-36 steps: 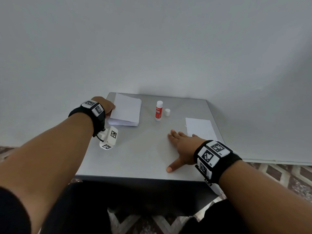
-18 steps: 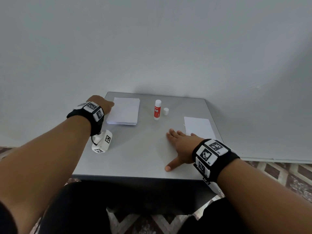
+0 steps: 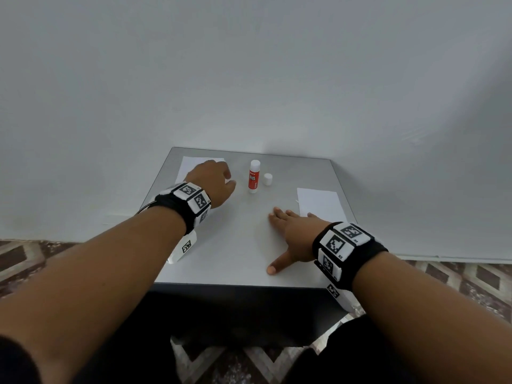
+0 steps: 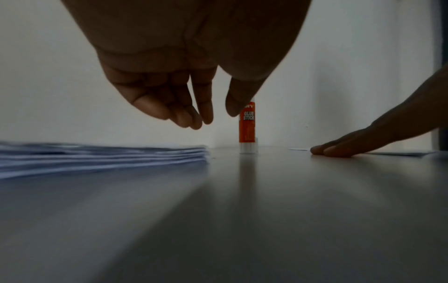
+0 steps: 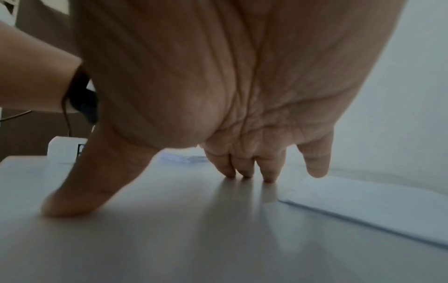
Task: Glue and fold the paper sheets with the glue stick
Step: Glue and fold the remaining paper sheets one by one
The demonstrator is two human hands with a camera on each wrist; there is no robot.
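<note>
Grey table [image 3: 243, 245] centre bare; left hand [image 3: 213, 181] hovering empty, right hand [image 3: 293, 234] flat.

on the grey square table [image 3: 238, 253]: stack of white paper sheets [image 3: 191, 166] at 11 o'clock, upright red-labelled glue stick [image 3: 253, 176] at 12, its small white cap [image 3: 267, 179] just right, single white sheet [image 3: 320, 202] at 2.

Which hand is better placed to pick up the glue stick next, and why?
Probably the left. The left hand hovers empty beside the upright glue stick, fingers pointing down, while the right hand lies flat on the table, nearer the single sheet.
</note>
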